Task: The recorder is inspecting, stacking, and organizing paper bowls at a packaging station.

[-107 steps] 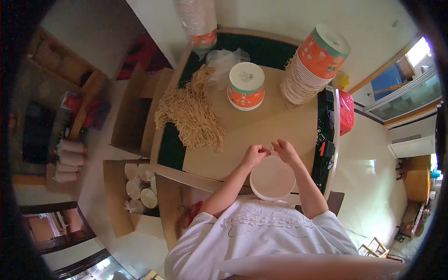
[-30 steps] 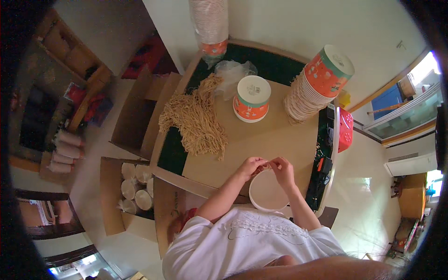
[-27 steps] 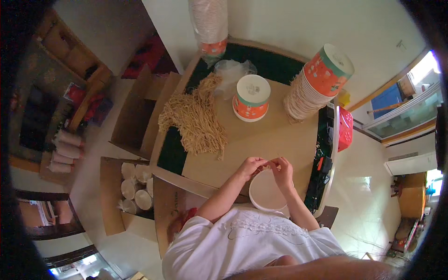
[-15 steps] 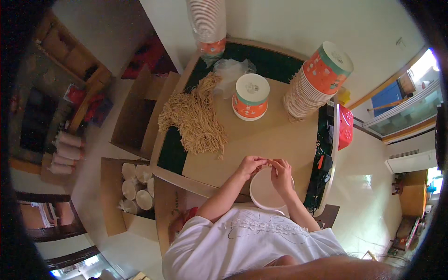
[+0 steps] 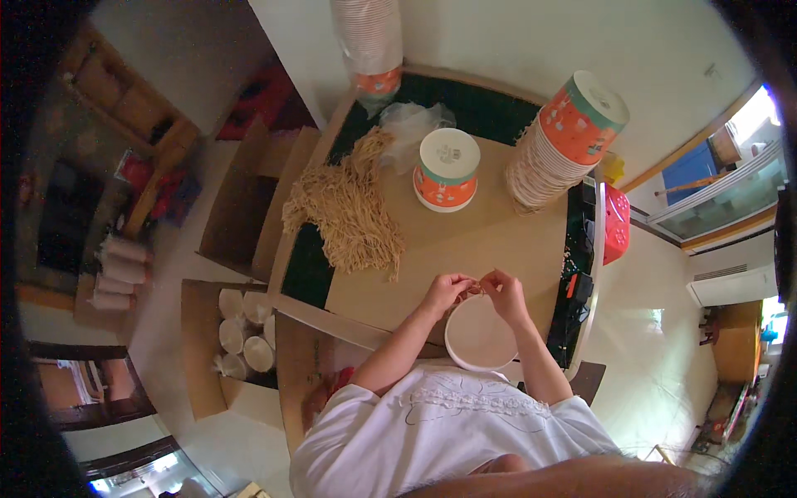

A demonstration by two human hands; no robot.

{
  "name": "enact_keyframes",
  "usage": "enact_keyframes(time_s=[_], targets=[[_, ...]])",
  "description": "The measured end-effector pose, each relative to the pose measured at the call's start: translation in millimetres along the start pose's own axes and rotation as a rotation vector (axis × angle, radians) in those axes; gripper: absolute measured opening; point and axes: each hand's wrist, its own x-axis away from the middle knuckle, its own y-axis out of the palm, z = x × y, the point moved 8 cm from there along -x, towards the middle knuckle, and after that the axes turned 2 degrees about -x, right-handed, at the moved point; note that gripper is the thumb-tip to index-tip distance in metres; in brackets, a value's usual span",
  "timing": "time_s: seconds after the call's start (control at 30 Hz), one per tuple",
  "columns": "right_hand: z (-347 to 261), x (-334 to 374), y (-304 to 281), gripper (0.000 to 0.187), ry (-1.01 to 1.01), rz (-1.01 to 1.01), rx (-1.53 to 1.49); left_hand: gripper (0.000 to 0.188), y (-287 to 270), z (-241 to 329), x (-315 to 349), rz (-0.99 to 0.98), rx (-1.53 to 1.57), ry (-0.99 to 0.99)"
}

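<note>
A round white paper tub (image 5: 480, 336) stands right against my body at the table's near edge, its pale round face toward me. At its far rim my left hand (image 5: 449, 293) pinches a thin brownish cord (image 5: 474, 290). My right hand (image 5: 506, 295) is also closed, thumb and fingertips pinching the cord close to the left fingertips. Whether the cord is knotted or threaded through the tub is too small to tell. Beyond my hands, to the left, lies a tangled heap of tan cords (image 5: 349, 212). An orange-and-green paper tub (image 5: 448, 178) stands upside down past the middle of the table.
A tall leaning stack of tubs (image 5: 573, 133) rises at the far right, a plastic-wrapped stack (image 5: 369, 50) at the far left. A crumpled clear bag (image 5: 411, 129) lies by the heap. Left on the floor, a cardboard box (image 5: 199, 349) holds wrapped tubs. Black devices (image 5: 581, 286) line the right edge.
My right hand has drawn slightly up and away from the tub, its fingers now higher above the rim. The left hand stays nearly in place, still pinching.
</note>
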Motion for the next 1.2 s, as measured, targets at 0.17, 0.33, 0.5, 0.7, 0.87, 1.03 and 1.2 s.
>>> enact_keyframes(time_s=[0.17, 0.33, 0.5, 0.7, 0.87, 1.03, 1.2], targets=[[1, 1, 0, 0.007, 0.019, 0.022, -0.003, 0.015, -3, 5, 0, 0.057, -0.271, 0.093], [2, 1, 1, 0.008, 0.021, 0.033, 0.028, 0.014, -2, 7, -1, 0.064, -0.324, 0.095], [-8, 3, 2, 0.009, -0.002, 0.006, -0.014, 0.012, -9, 10, 1, 0.073, -0.29, 0.107], [2, -2, 13, 0.014, 0.026, -0.141, 0.011, 0.009, -15, 13, 4, 0.093, -0.193, 0.083], [13, -5, 21, 0.013, 0.097, -0.205, -0.065, 0.009, -16, 14, 4, 0.097, -0.2, 0.072], [11, -4, 19, 0.011, 0.127, -0.182, -0.048, 0.009, -16, 15, 5, 0.096, -0.181, 0.065], [5, -3, 17, 0.012, 0.112, -0.182, 0.018, 0.008, -17, 12, 4, 0.098, -0.172, 0.056]])
